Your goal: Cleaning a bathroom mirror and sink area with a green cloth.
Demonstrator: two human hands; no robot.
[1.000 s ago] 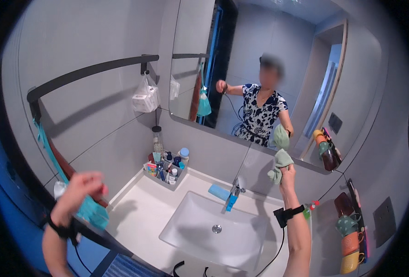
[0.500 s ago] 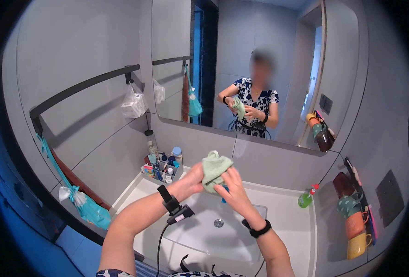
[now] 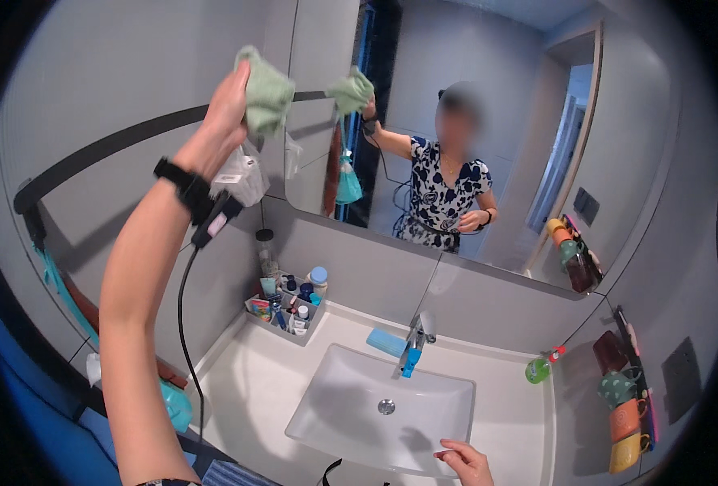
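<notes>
At the far left, a dark bar [image 3: 108, 155] runs along the wall above a turquoise bag [image 3: 178, 407]. The left hand [image 3: 228, 112] is raised high in front of that bar, its fingers closed around a bunched pale green cloth [image 3: 268, 95], which sticks out to the right of the grip, near the edge of the mirror [image 3: 505, 105]; whether it touches the wall, I cannot tell. Just below hangs a white plastic bag [image 3: 246, 180]. Next on the counter come a grey organizer [image 3: 298, 336] full of small bottles and tubes, a light blue pad [image 3: 386, 341] and the faucet [image 3: 418, 332] behind the white sink [image 3: 339, 405]. Over the sink's near edge, the right hand [image 3: 468, 466] is bare, fingers loosely curled, thumb and forefinger slightly parted. Farther right stand a green soap bottle [image 3: 539, 370] and wall-hung cups [image 3: 624, 419].
</notes>
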